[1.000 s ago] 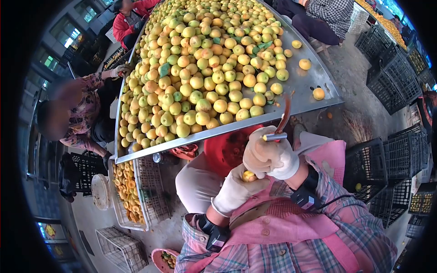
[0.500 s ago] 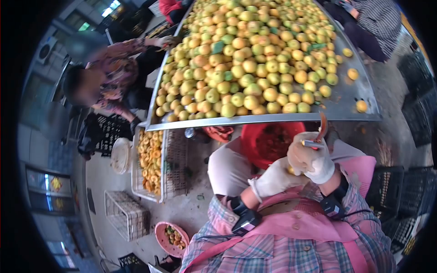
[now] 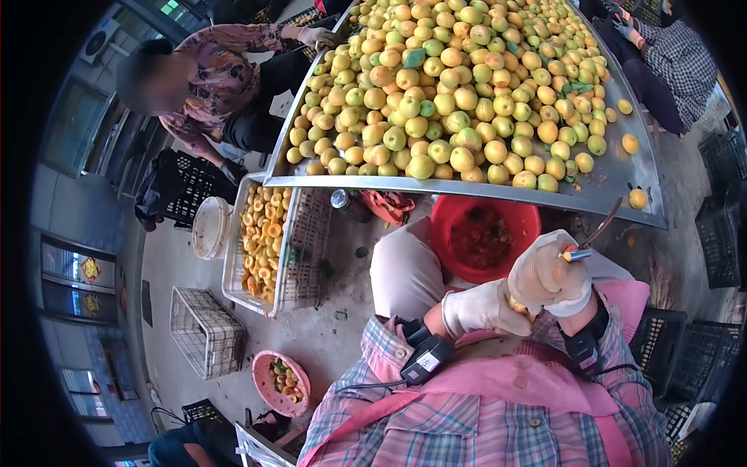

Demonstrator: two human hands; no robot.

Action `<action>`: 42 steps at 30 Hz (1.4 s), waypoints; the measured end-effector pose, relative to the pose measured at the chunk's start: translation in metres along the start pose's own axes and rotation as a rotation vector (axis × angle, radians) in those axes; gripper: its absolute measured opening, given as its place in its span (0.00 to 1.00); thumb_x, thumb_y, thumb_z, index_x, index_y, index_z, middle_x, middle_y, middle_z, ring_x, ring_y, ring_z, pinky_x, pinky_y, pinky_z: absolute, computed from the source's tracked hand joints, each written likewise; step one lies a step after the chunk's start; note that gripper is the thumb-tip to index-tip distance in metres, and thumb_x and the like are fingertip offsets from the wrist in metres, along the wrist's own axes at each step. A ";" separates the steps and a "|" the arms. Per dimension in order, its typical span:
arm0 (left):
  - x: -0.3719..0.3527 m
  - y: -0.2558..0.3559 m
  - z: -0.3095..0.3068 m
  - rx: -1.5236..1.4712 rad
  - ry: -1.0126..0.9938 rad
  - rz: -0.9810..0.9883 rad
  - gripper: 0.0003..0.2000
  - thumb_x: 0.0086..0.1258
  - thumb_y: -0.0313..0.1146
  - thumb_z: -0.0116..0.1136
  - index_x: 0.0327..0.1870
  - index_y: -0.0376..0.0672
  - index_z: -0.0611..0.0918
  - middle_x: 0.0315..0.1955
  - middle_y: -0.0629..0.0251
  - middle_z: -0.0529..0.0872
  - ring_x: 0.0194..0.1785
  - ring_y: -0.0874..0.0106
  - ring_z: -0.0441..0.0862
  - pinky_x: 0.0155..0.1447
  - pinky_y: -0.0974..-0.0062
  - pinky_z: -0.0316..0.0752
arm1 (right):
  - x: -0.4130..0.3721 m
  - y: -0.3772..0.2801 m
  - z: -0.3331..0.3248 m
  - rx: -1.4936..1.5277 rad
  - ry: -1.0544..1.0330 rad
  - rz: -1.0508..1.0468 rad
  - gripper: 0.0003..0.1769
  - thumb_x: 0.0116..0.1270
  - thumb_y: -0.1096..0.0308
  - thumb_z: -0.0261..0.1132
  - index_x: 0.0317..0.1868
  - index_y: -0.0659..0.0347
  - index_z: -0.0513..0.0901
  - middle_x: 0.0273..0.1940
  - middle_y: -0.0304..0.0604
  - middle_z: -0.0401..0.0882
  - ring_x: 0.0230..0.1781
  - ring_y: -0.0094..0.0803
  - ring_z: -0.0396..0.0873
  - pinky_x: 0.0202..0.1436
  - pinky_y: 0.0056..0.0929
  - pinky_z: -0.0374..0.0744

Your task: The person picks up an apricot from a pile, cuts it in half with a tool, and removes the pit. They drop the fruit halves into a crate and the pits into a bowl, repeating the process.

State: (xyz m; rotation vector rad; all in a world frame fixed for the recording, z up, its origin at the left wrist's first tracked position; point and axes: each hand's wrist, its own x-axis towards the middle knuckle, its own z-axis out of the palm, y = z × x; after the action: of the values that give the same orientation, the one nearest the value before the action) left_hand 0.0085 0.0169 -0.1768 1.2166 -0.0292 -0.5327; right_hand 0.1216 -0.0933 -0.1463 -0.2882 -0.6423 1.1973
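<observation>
My gloved left hand [image 3: 476, 309] is closed around a yellow apricot [image 3: 517, 304], mostly hidden between my hands. Against it presses my gloved right hand [image 3: 548, 274], its fingers wrapped round a small tool [image 3: 577, 254] with a silver-blue metal end. A thin, curved, brown strip rises from the tool; its working end is hidden. Both hands are over my lap, close to a red basin [image 3: 531, 226] with dark reddish scraps inside. Beyond them, a large heap of whole apricots [image 3: 436, 101] lies on a metal table [image 3: 622, 183].
To the left, a white crate [image 3: 307, 261] holds halved apricots [image 3: 261, 245] beside a whitish bucket [image 3: 210, 227]. An empty-looking crate [image 3: 206, 331] and a pink basin [image 3: 264, 385] stand on the floor. Black crates [image 3: 685, 350] are at right. Co-workers sit around the table.
The camera view has shifted, so the table and crates appear displaced. My hands stay together over my lap, still holding the apricot and the tool. The left co-worker's head has lifted slightly.
</observation>
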 end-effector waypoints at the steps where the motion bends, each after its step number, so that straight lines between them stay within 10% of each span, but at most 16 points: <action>1: -0.001 -0.005 -0.004 0.009 -0.010 0.025 0.07 0.56 0.27 0.67 0.33 0.42 0.82 0.28 0.73 0.80 0.35 0.78 0.75 0.41 0.76 0.71 | 0.004 0.002 0.002 0.004 -0.014 -0.015 0.19 0.62 0.66 0.67 0.17 0.58 0.68 0.11 0.34 0.62 0.09 0.23 0.58 0.14 0.25 0.55; 3: 0.000 -0.001 -0.004 -0.080 -0.032 0.003 0.06 0.56 0.26 0.64 0.32 0.42 0.79 0.23 0.76 0.75 0.24 0.82 0.70 0.28 0.81 0.64 | 0.005 0.000 0.000 -0.009 0.025 -0.049 0.21 0.67 0.62 0.63 0.19 0.56 0.65 0.11 0.33 0.59 0.09 0.24 0.57 0.13 0.26 0.57; 8: 0.000 0.003 -0.007 -0.022 0.363 0.277 0.21 0.55 0.26 0.68 0.50 0.38 0.74 0.36 0.70 0.77 0.35 0.80 0.73 0.38 0.82 0.72 | 0.016 -0.019 0.011 -0.273 0.752 -0.358 0.22 0.76 0.55 0.53 0.23 0.58 0.67 0.14 0.34 0.59 0.09 0.26 0.59 0.15 0.28 0.65; 12: -0.006 0.022 -0.002 0.125 0.635 0.292 0.20 0.59 0.27 0.65 0.51 0.36 0.73 0.36 0.69 0.77 0.37 0.79 0.73 0.43 0.80 0.73 | 0.005 -0.019 0.018 -0.666 0.975 0.097 0.14 0.71 0.59 0.60 0.35 0.61 0.78 0.17 0.35 0.67 0.10 0.21 0.65 0.12 0.20 0.61; 18: -0.002 -0.001 -0.015 0.525 0.903 0.516 0.18 0.76 0.44 0.51 0.52 0.36 0.73 0.38 0.47 0.80 0.41 0.51 0.81 0.46 0.65 0.75 | 0.003 0.033 0.008 -0.744 0.898 0.258 0.20 0.65 0.75 0.61 0.57 0.56 0.71 0.33 0.37 0.76 0.14 0.19 0.70 0.11 0.18 0.69; 27: -0.016 -0.006 -0.022 -0.291 0.893 0.229 0.14 0.79 0.45 0.46 0.48 0.42 0.76 0.29 0.71 0.78 0.26 0.82 0.71 0.29 0.83 0.68 | 0.005 0.035 0.000 -0.538 0.836 0.383 0.20 0.61 0.77 0.62 0.55 0.61 0.73 0.27 0.39 0.75 0.13 0.23 0.72 0.12 0.21 0.69; 32: -0.049 -0.003 -0.040 -0.537 0.787 0.154 0.17 0.79 0.49 0.43 0.52 0.46 0.76 0.29 0.68 0.79 0.25 0.79 0.74 0.28 0.84 0.67 | 0.016 0.041 0.002 -0.431 0.774 0.303 0.13 0.64 0.73 0.60 0.49 0.65 0.75 0.26 0.41 0.75 0.11 0.24 0.69 0.10 0.21 0.63; 42: -0.178 -0.063 -0.129 -0.803 1.414 0.552 0.12 0.75 0.38 0.53 0.50 0.40 0.75 0.30 0.65 0.79 0.28 0.75 0.75 0.31 0.82 0.72 | 0.006 0.070 -0.067 -0.991 0.963 0.453 0.05 0.64 0.73 0.60 0.40 0.60 0.78 0.21 0.34 0.70 0.11 0.20 0.67 0.12 0.20 0.65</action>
State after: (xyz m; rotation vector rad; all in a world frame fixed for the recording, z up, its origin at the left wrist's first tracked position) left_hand -0.1328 0.1873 -0.2343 0.5198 0.9324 0.8140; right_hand 0.1091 -0.0546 -0.2351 -1.7936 -0.2510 0.9042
